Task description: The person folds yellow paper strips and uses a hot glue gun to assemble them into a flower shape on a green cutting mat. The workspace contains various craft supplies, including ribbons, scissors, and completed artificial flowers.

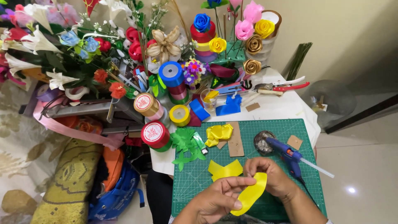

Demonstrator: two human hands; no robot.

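Over the near edge of the green cutting mat (265, 128), both hands are working a strip of yellow ribbon (251, 194): the left hand (217, 199) is pinching its lower part between thumb and fingers, while the right hand (267, 176) is closing around its upper end, so that the strip is curving between them just above the mat. Judging from this, the step in hand is the shaping or folding of a single petal; the next move is probably calling for a steady pinch at the fold and for something to fix it, the blue glue gun (288, 155) lying just beside the right hand. Two cut yellow pieces (225, 169) are resting on the mat near the fingers, a bunch of folded yellow ribbon (219, 132) is lying farther back beside a brown card strip (235, 141), and green paper leaves (187, 143) are spreading over the mat's left edge. Off that edge, ribbon spools are standing: a red spool (154, 135) with a round white label printed in red, a gold-rimmed spool (146, 103) with a similar label, a yellow spool (179, 115) and a blue spool (171, 74) behind them. Red-handled shears (286, 86) are lying on the white table (282, 108).
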